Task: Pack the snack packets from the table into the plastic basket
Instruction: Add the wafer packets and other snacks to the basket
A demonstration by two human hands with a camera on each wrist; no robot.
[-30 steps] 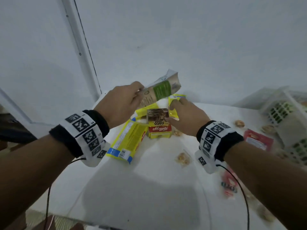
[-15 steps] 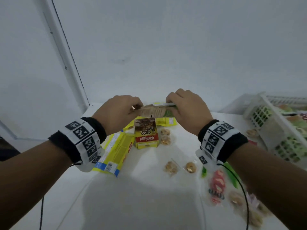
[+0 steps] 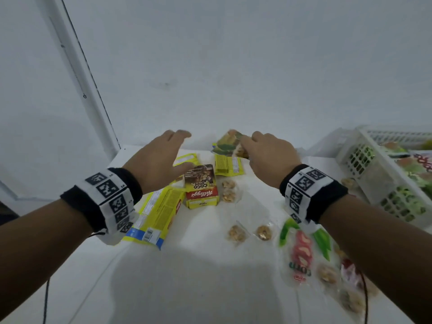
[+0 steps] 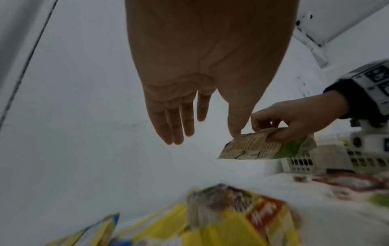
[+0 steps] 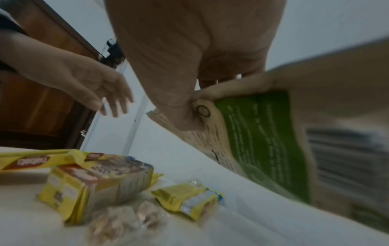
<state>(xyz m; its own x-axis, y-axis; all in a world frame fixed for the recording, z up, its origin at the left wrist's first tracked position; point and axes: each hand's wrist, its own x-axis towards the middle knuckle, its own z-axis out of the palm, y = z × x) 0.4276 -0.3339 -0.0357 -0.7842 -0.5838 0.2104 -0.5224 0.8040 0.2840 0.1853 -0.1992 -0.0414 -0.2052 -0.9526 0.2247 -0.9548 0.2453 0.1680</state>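
My right hand [image 3: 247, 146] pinches a beige-and-green snack packet [image 3: 228, 143] above the far side of the white table [image 3: 198, 277]. In the right wrist view my thumb presses the packet [image 5: 252, 133] from below. My left hand [image 3: 174, 149] hovers open to the left of it, fingers straight, holding nothing; in the left wrist view the left hand [image 4: 202, 131] has its thumb tip beside the packet [image 4: 267, 146]. The white plastic basket [image 3: 383, 174] stands at the right edge with several packets inside.
Under my hands lie a Coco Pops box [image 3: 202, 185], a long yellow packet [image 3: 159, 213] and a small yellow packet [image 3: 228, 164]. Wrapped cookies [image 3: 237, 233] and a clear printed bag [image 3: 301, 251] lie nearer me. A white wall stands behind the table.
Half a second ago both hands held the beige-and-green packet. My left hand has let go and opened; the right hand keeps the packet alone.
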